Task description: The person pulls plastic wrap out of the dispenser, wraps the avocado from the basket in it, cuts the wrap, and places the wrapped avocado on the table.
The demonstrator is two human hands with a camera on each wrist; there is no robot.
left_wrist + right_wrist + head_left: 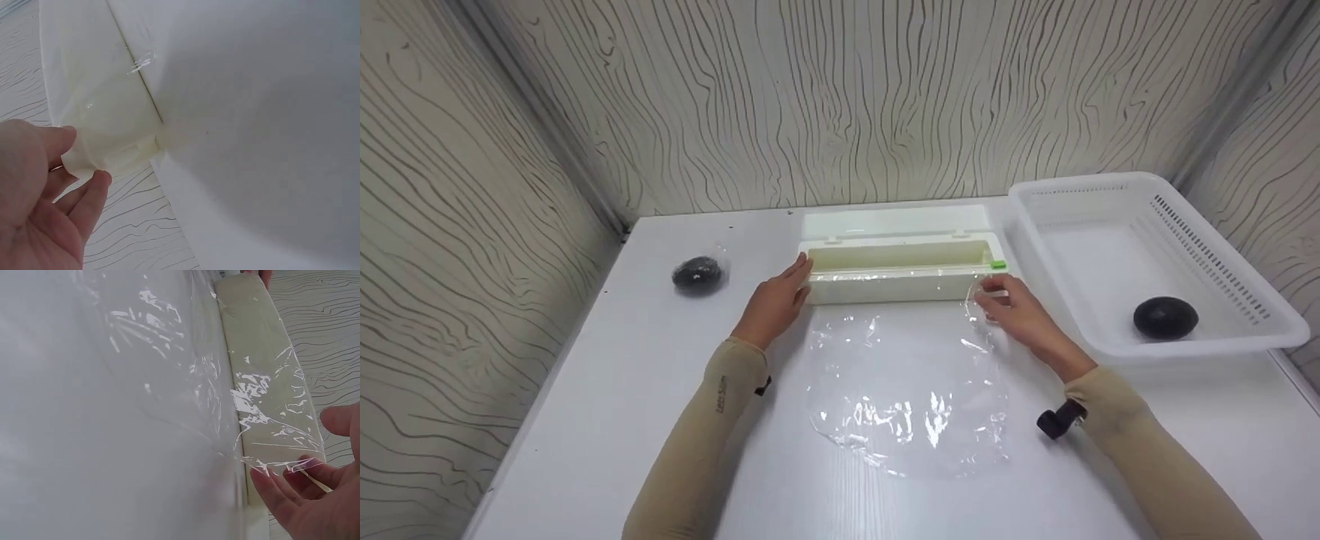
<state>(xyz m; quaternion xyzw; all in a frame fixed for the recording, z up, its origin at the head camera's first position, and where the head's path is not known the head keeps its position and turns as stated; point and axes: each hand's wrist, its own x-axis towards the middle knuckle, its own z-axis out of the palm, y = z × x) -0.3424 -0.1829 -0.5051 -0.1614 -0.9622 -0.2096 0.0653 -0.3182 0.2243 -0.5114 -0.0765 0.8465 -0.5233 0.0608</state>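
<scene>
A pale cling film dispenser [885, 289] lies across the back of the table with its lid raised behind it and a small green slider [998, 265] at its right end. Clear cling film [915, 420] spreads from its front edge over the tabletop toward the body. My left hand [778, 298] grips the dispenser's left end, thumb in front; the left wrist view has the fingers around that end. By the right end, my right hand [1011, 304] holds the film's side edge in bent fingers. In the right wrist view, the film [253, 396] reaches those fingertips [273, 484].
At the right stands a white plastic basket [1099, 255] holding a dark oval object [1165, 318]. A similar dark object wrapped in clear film [697, 276] lies on the table at the left. Wood-grain panels [840, 105] enclose the table's back and sides.
</scene>
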